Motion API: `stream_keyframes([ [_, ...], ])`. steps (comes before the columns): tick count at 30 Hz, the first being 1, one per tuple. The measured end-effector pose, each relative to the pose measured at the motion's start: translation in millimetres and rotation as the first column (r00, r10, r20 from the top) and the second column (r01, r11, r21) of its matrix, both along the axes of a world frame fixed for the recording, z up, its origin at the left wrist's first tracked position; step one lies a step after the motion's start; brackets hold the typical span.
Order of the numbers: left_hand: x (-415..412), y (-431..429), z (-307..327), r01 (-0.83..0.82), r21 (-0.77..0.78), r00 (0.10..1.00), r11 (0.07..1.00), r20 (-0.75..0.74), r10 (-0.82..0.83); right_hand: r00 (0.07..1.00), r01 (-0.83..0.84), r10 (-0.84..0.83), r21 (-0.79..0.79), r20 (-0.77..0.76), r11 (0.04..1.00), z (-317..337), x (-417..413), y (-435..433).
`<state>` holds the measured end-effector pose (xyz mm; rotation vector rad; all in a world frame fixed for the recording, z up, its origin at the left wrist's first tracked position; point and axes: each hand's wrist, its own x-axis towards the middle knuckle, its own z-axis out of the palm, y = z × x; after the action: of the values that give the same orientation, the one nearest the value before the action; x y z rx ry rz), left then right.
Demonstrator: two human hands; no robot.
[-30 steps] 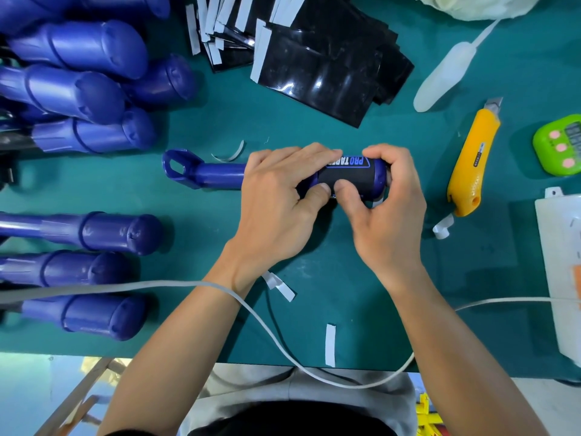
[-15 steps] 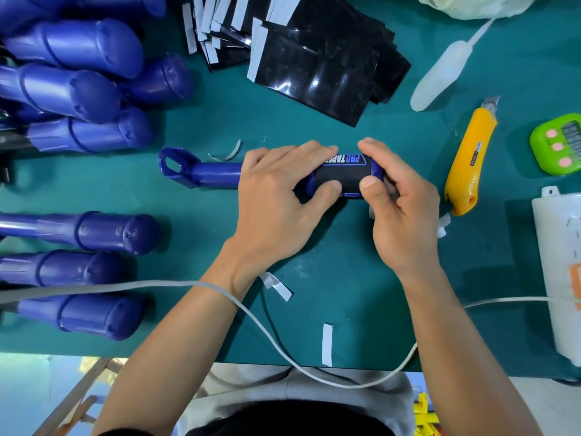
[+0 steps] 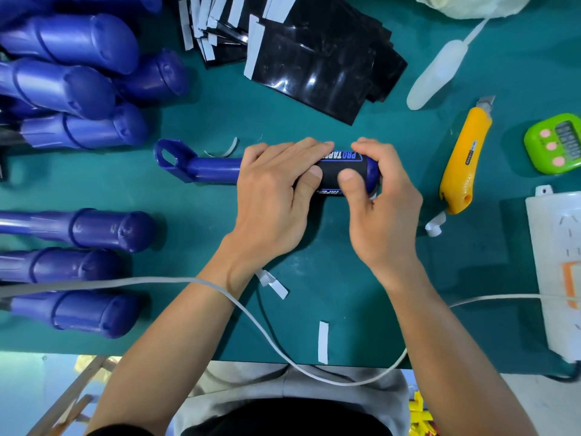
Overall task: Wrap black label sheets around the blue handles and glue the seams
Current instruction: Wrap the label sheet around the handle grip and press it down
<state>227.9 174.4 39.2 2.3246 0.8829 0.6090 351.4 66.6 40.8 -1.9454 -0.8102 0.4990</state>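
Both our left hand (image 3: 270, 196) and right hand (image 3: 377, 212) grip the blue plastic handle (image 3: 213, 169), pressing its glossy black label sheet (image 3: 347, 169) down; seam-gluing likely comes next.

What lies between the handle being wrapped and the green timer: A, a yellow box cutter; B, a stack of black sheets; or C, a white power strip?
A: the yellow box cutter lies on the mat just right of the handle, and the green timer sits farther right.
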Motion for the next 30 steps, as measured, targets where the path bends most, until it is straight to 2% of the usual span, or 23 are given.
stream_keyframes([
  [5,1,0,-1,-0.002,0.006,1.0,1.0,0.014,0.002,0.988,-0.13,0.135,0.054,-0.082,0.99,-3,20,-12],
  [8,0,1,-2,0.005,0.016,1.0,1.0,0.007,-0.005,0.945,-0.231,0.248,0.103,-0.212,0.968,-5,35,-17],
  [11,1,2,-1,0.005,0.024,1.0,1.0,-0.004,-0.005,0.907,-0.24,0.253,0.082,-0.337,0.967,-7,38,-18],
  [15,6,1,2,-0.008,0.069,0.998,0.998,-0.069,0.012,0.921,-0.197,0.216,0.089,-0.325,0.976,-9,33,-16],
  [17,9,0,4,0.001,0.145,0.989,0.989,-0.147,0.021,0.915,-0.249,0.26,0.077,-0.31,0.965,-8,36,-17],
  [20,19,-7,7,0.032,0.231,0.967,0.972,-0.251,0.028,0.911,-0.399,0.395,-0.014,-0.122,0.917,-8,39,-20],
  [21,21,-9,9,0.047,0.244,0.966,0.969,-0.258,0.019,0.918,-0.388,0.385,-0.016,-0.099,0.921,-9,37,-19],
  [25,27,0,13,0.124,0.214,0.957,0.969,-0.284,-0.06,0.938,-0.296,0.305,0.074,-0.163,0.952,-13,34,-16],
  [27,32,3,12,0.089,0.197,0.961,0.976,-0.273,-0.032,0.939,-0.277,0.292,0.106,-0.181,0.955,-15,37,-15],
  [30,34,3,11,-0.021,0.176,0.986,0.984,-0.16,0.05,0.939,-0.281,0.296,0.106,-0.175,0.954,-15,38,-14],
])
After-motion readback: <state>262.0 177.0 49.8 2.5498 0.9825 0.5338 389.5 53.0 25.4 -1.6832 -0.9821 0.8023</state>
